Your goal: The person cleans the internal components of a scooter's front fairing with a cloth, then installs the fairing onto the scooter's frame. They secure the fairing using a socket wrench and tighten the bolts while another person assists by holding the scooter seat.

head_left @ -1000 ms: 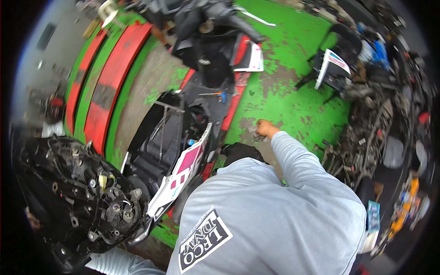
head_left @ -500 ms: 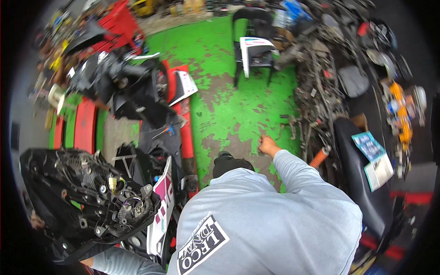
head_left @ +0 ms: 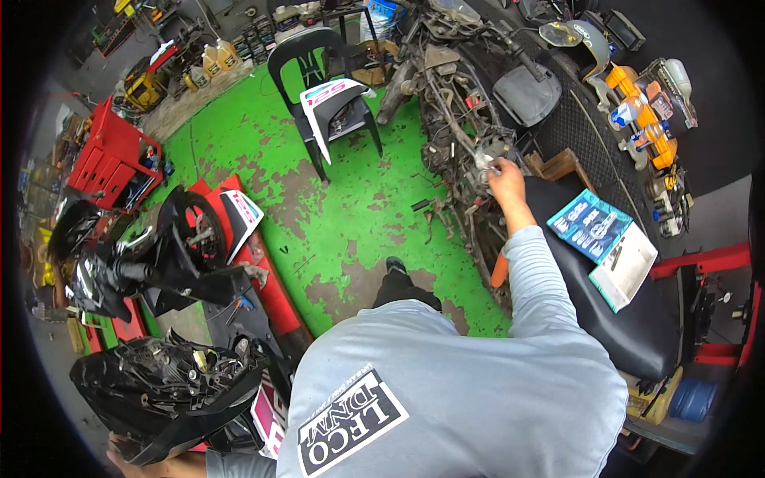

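Since half a second ago the right hand [head_left: 504, 177] has travelled from above the green floor [head_left: 351, 215] to the stripped motorcycle frame [head_left: 458, 119] on the person's right. Its fingers are curled narrow around a small pale part [head_left: 484, 162] on the frame's side; whether they grip it or only touch it cannot be told. The grey-sleeved arm stretches forward and up, nearly straight. The left hand [head_left: 131, 460] sits at the lower left edge, fingers closed under a black bodywork panel [head_left: 163, 378] held near the chest. Just right of the reaching arm lies a black seat [head_left: 629, 327] bearing a blue booklet [head_left: 590, 223]. Farther off stands a black plastic chair [head_left: 319, 72].
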Available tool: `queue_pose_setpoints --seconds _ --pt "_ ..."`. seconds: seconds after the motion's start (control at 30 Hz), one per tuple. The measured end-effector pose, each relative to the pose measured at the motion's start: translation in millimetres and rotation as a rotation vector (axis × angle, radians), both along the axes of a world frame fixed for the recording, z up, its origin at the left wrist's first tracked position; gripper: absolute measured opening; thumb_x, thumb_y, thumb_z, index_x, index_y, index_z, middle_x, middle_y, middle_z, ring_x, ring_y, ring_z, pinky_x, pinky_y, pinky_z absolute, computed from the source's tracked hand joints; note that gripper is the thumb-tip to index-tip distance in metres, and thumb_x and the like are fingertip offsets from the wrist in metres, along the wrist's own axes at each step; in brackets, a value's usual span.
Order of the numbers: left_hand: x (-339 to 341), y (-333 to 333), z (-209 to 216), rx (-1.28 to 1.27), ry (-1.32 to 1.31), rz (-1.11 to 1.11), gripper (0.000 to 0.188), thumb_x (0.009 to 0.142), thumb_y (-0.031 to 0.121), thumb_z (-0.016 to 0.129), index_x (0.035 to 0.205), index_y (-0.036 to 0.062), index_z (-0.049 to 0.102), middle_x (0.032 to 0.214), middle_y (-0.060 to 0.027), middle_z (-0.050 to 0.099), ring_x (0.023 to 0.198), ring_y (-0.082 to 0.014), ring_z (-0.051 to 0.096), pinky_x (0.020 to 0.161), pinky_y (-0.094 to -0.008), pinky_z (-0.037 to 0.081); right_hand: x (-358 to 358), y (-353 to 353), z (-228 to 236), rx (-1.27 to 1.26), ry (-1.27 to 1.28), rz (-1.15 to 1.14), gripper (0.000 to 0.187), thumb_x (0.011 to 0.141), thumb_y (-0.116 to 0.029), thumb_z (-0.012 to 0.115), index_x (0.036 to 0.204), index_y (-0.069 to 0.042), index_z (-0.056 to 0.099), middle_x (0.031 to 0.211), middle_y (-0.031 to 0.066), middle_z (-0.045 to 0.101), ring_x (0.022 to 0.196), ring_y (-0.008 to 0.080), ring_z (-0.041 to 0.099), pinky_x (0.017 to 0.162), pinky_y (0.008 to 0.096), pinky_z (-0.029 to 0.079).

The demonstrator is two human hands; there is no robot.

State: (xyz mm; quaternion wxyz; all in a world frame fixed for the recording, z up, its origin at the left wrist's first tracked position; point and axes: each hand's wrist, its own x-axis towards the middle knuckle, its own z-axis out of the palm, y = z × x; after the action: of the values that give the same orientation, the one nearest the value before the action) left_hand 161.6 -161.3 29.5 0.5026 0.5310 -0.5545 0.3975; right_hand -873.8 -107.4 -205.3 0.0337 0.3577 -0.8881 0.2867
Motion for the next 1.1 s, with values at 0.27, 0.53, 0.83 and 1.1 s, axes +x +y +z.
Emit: queue_pose_setpoints --seconds 0.27,0.53,0.83,1.1 --pt "-302 -33 -74 0.322 0.18 0.135 0.022 0.093 0.003 0.053 0.092 0.0067 0.075 0.092 -0.0108 0.076 0.08 -0.0265 0.072 0.07 -0.037 0.057 -95 -21 -46 0.358 0.217 -0.227 0.061 0.08 -0.049 0.079 0.129 -0.015 0.065 0.124 0.0115 0.063 0.121 0.0365 0.056 0.097 0.0528 0.049" --pt "-427 -108 -132 0.337 0.339 -0.043 0.029 0.089 0.008 0.053 0.065 -0.0035 0.063 0.065 -0.0156 0.062 0.06 -0.0301 0.061 0.06 -0.039 0.047 -75 -70 -57 0.003 0.29 0.07 0.054 0.088 -0.037 0.074 0.135 -0.015 0.059 0.138 0.0096 0.056 0.13 0.0355 0.046 0.105 0.056 0.036" --pt "-531 -196 -152 0.319 0.339 -0.183 0.037 0.083 0.001 0.063 0.054 0.0007 0.042 0.053 -0.014 0.043 0.049 -0.0321 0.044 0.053 -0.044 0.035 103 -179 17 -0.167 -0.305 0.895 0.032 0.087 -0.018 0.072 0.116 -0.005 0.066 0.117 0.0149 0.063 0.114 0.0332 0.055 0.103 0.0449 0.042" --pt "-580 -316 -147 0.308 0.412 -0.248 0.037 0.081 0.006 0.068 0.049 0.0026 0.049 0.051 -0.0137 0.049 0.048 -0.0343 0.049 0.053 -0.044 0.038 213 -271 58 0.026 -0.332 1.25 0.111 0.065 -0.041 0.093 0.148 0.001 0.033 0.14 0.0234 0.044 0.132 0.039 0.043 0.114 0.0494 0.035"
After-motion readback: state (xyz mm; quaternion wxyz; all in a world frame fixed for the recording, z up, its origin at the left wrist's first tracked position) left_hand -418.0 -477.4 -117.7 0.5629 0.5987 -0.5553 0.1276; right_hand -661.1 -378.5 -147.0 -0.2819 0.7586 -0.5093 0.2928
